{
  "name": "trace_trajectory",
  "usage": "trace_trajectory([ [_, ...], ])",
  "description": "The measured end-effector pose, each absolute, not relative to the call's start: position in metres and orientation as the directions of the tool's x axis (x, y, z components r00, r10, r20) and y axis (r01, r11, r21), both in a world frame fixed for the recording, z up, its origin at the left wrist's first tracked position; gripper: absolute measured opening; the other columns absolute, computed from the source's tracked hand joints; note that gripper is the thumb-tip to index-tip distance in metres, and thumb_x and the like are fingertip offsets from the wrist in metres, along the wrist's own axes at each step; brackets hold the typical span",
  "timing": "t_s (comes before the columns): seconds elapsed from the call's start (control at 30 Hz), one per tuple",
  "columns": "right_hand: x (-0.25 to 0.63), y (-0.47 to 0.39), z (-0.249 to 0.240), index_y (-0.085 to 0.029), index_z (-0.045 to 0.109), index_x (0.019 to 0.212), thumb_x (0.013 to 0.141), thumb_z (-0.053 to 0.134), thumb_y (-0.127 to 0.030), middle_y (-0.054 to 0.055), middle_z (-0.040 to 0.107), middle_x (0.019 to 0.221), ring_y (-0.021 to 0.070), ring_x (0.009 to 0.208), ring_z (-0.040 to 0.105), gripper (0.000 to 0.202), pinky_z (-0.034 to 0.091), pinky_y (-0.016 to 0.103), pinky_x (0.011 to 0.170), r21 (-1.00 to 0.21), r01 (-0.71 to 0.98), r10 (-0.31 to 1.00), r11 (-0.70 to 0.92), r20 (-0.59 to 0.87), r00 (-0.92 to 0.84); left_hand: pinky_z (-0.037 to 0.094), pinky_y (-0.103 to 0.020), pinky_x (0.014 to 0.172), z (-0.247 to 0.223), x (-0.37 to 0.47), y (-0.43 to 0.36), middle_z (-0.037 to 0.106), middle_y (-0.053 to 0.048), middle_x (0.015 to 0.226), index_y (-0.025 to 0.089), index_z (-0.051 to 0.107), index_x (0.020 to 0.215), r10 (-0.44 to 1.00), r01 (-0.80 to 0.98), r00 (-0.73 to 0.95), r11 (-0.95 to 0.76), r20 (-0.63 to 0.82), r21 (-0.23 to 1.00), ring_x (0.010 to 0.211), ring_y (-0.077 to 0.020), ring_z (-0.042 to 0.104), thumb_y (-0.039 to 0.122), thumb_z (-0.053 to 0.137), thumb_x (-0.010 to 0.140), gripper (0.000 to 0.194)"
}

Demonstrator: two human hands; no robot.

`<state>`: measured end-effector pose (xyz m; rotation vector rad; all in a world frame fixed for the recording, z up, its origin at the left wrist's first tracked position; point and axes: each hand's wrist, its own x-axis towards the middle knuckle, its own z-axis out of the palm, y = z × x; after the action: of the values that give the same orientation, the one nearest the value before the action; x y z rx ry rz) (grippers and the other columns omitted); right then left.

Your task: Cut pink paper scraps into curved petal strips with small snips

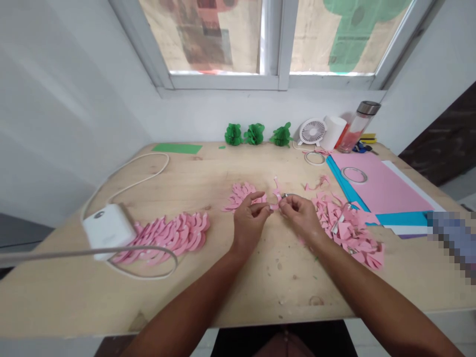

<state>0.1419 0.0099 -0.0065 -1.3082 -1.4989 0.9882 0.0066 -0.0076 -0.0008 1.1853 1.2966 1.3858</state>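
Over the middle of the table, my left hand (pixel 251 215) pinches the lower end of a small cut pink paper piece (pixel 276 194) between thumb and fingers. My right hand (pixel 300 212) is closed at the same piece, its fingertips against the other side. A small dark, shiny thing shows at the right fingers; its kind is too small to tell. Just behind my left hand lies a small pile of pink paper petals (pixel 241 193). A bigger heap of layered pink petals (pixel 174 235) spreads to the left. Pink paper scraps (pixel 351 230) are piled beside my right forearm.
A white power bank (pixel 108 229) with a looping cable sits at left. Green paper shapes (pixel 255 134), a small fan (pixel 313 132) and a glass bottle (pixel 359 129) line the wall. Pink sheets (pixel 383 183), blue sheets (pixel 403 219) and a tape roll (pixel 354 175) lie at right.
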Motion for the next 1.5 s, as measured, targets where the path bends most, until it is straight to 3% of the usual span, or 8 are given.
trace_trajectory([
  [0.17,0.141,0.013,-0.004,-0.017,0.055,0.076,0.073,0.055,-0.036,-0.003,0.051,0.061,0.0099,0.054,0.044,0.019,0.034,0.021,0.05,-0.984,0.149,0.99,0.096,0.109,0.085,0.054,-0.032,0.073,-0.001,0.009,-0.008,0.07,-0.004,0.073,0.014,0.053,0.1,0.985,-0.116,-0.169,-0.064,0.044,0.991,0.068,-0.0162,0.067,0.022,0.062,0.067,0.035],
  [0.33,0.14,0.012,0.001,-0.016,0.054,0.065,0.071,0.058,-0.041,-0.005,0.043,0.05,0.0077,0.045,0.037,0.026,0.027,0.021,0.045,-0.998,0.058,0.999,-0.038,-0.038,-0.006,0.055,-0.034,0.072,-0.002,0.009,-0.007,0.069,-0.004,0.073,0.013,0.053,0.101,0.986,-0.128,-0.161,-0.062,0.041,0.99,0.068,-0.0167,0.067,0.023,0.062,0.067,0.037],
  [0.57,0.14,0.01,-0.001,-0.015,0.055,0.064,0.07,0.062,-0.039,-0.006,0.045,0.05,0.0065,0.045,0.035,0.025,0.024,0.021,0.045,-1.0,-0.013,0.999,-0.025,-0.024,-0.04,0.054,-0.029,0.064,-0.002,0.008,-0.005,0.067,-0.004,0.066,0.012,0.053,0.102,0.989,-0.184,-0.149,-0.02,-0.008,0.983,0.061,-0.0146,0.064,0.026,0.063,0.067,0.039],
  [0.8,0.14,0.011,-0.001,-0.016,0.052,0.061,0.07,0.062,-0.04,-0.006,0.043,0.048,0.0065,0.044,0.035,0.027,0.025,0.02,0.044,-1.0,0.005,0.998,0.024,0.024,-0.051,0.047,-0.021,0.044,-0.001,0.007,-0.004,0.062,-0.004,0.059,0.012,0.059,0.073,0.995,-0.166,-0.007,0.099,-0.102,0.981,0.048,-0.0111,0.057,0.035,0.063,0.067,0.024],
  [1.0,0.138,0.009,0.004,-0.016,0.052,0.061,0.07,0.061,-0.04,-0.006,0.043,0.05,0.0063,0.046,0.036,0.027,0.027,0.02,0.044,-1.0,0.01,0.998,0.029,0.028,-0.064,0.041,-0.019,0.04,-0.002,0.008,-0.005,0.057,0.0,0.051,0.014,0.055,0.059,0.998,-0.115,0.018,0.064,-0.062,0.991,0.043,-0.0085,0.051,0.032,0.062,0.067,0.021],
  [1.2,0.142,0.012,-0.001,-0.016,0.054,0.062,0.074,0.058,-0.038,-0.005,0.041,0.05,0.0068,0.047,0.035,0.025,0.025,0.02,0.045,-0.998,0.033,0.994,0.062,0.059,-0.095,0.04,-0.019,0.041,-0.003,0.008,-0.005,0.058,-0.001,0.052,0.014,0.055,0.061,0.998,-0.15,0.03,0.065,-0.061,0.987,0.043,-0.0088,0.051,0.033,0.062,0.068,0.021],
  [1.4,0.144,0.013,-0.008,-0.016,0.055,0.063,0.075,0.057,-0.04,-0.004,0.042,0.053,0.008,0.05,0.036,0.027,0.026,0.021,0.046,-0.99,0.091,0.992,0.111,0.105,-0.069,0.045,-0.022,0.047,-0.001,0.008,-0.006,0.063,-0.004,0.066,0.013,0.06,0.087,0.997,-0.168,0.038,0.075,-0.07,0.983,0.055,-0.0121,0.058,0.035,0.062,0.07,0.028],
  [1.5,0.143,0.013,-0.009,-0.016,0.054,0.062,0.074,0.058,-0.042,-0.004,0.041,0.054,0.0079,0.049,0.035,0.029,0.026,0.021,0.046,-0.986,0.117,0.991,0.121,0.113,-0.073,0.047,-0.022,0.05,-0.001,0.008,-0.006,0.062,-0.003,0.07,0.014,0.06,0.091,0.999,-0.146,0.008,0.054,-0.053,0.988,0.061,-0.0132,0.06,0.035,0.062,0.069,0.03],
])
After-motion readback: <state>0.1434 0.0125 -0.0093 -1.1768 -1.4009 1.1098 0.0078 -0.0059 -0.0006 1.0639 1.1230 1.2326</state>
